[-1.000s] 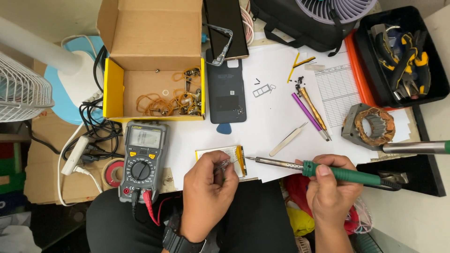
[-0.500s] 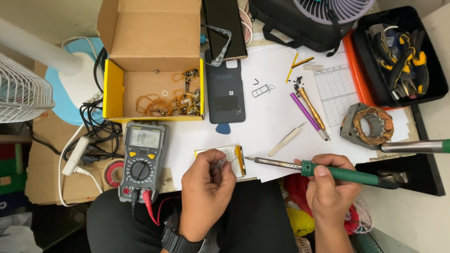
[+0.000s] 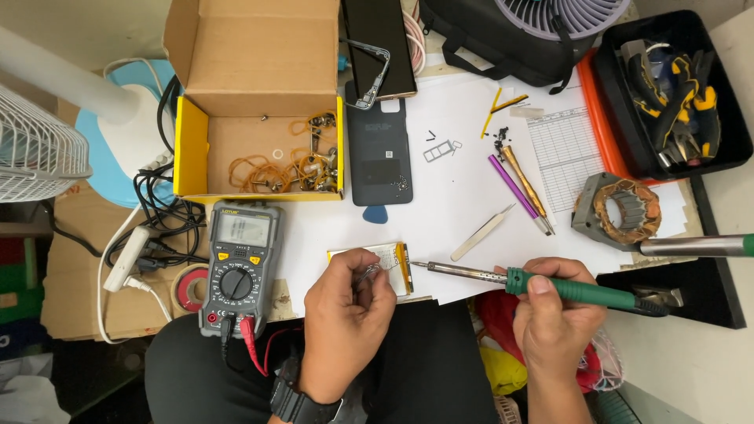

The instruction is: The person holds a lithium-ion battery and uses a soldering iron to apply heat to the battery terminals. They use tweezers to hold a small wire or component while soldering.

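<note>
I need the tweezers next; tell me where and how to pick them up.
Grip the tweezers at their wide lower-left end, coming from above. They lie flat on the white paper, slanting up-right to a fine tip beside the pen-shaped tools; the broad end looks easier to pinch and has open paper around it.

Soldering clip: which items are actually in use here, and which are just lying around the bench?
In use: left hand, small flat battery, right hand, green-handled soldering iron.

Lying about: multimeter, tweezers, cardboard box, dark phone back cover.
</note>
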